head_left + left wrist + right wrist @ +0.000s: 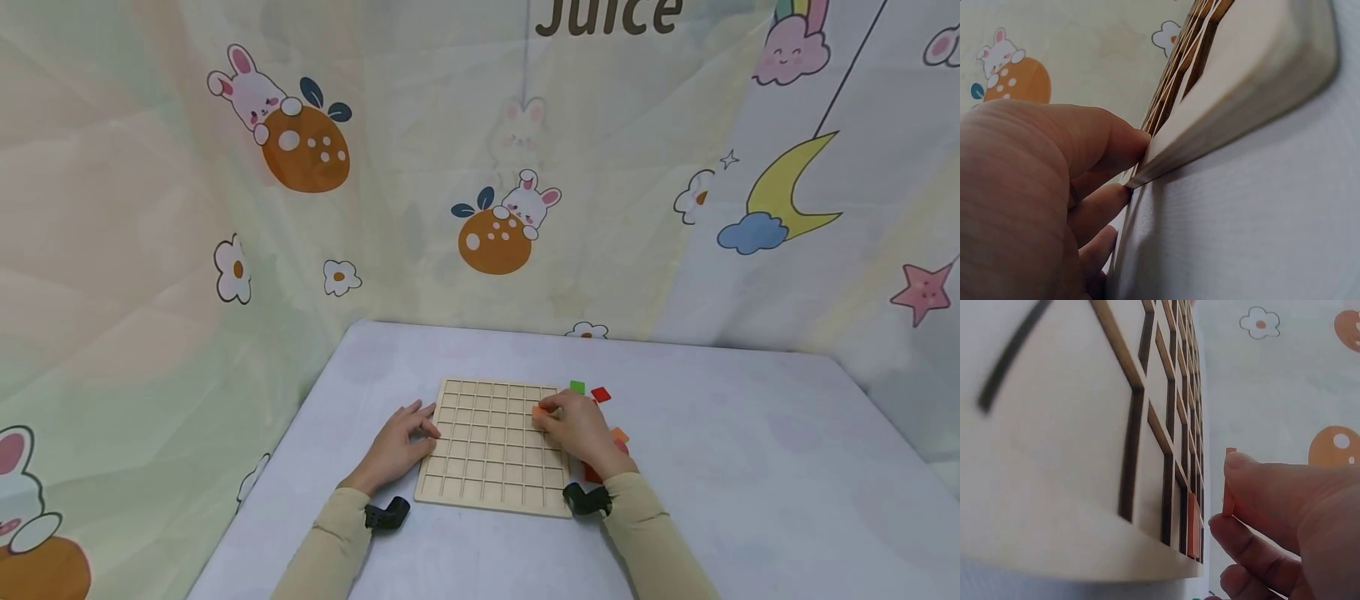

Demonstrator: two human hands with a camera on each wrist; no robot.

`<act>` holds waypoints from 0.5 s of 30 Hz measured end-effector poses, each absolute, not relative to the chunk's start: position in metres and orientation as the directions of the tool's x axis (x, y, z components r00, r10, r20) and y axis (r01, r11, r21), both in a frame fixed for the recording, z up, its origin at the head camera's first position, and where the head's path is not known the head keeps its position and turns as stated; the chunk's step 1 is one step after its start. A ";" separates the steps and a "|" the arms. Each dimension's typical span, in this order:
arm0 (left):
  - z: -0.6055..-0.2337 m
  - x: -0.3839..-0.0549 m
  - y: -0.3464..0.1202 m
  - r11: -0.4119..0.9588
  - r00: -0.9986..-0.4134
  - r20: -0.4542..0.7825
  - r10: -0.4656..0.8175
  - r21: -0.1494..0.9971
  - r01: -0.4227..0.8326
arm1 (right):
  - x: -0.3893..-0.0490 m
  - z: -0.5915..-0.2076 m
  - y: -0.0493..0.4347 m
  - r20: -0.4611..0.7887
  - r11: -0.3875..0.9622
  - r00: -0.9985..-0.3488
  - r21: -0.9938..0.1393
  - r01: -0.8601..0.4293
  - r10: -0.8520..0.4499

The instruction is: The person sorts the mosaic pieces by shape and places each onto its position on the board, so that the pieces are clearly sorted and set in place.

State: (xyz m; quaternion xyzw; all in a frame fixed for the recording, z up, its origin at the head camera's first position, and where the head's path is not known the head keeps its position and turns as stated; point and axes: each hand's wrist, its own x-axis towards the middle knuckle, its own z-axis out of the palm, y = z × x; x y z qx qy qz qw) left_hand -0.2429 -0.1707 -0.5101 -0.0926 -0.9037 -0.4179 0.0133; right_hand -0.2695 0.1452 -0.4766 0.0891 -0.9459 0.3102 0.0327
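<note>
A pale wooden board (487,446) with a grid of square recesses lies flat on the table. My left hand (397,443) rests at its left edge, fingers mostly extended; in the left wrist view the thumb (1125,140) touches the rim. Over the board's right side, my right hand (581,429) pinches a small orange square tile (1229,484) between thumb and finger, apart from the board in the right wrist view. An orange-red tile (1193,525) sits in a recess near the board's edge there.
Right of the board lie loose tiles: a green one (577,387), a red one (601,394), an orange one (619,435) and more red ones (592,474) partly hidden by the right hand. A printed cloth (420,167) hangs behind the white table (750,467).
</note>
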 end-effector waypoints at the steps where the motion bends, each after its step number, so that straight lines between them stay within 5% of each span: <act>1: -0.511 -0.243 -0.171 0.635 -0.982 0.107 0.157 0.751 0.183 | -0.269 -0.477 0.145 0.116 0.791 -0.982 -0.582 -0.190 -0.150; 15: -0.510 -0.243 -0.169 0.633 -0.981 0.113 0.157 0.752 0.187 | -0.268 -0.483 0.137 0.173 0.783 -0.967 -0.568 -0.253 -0.187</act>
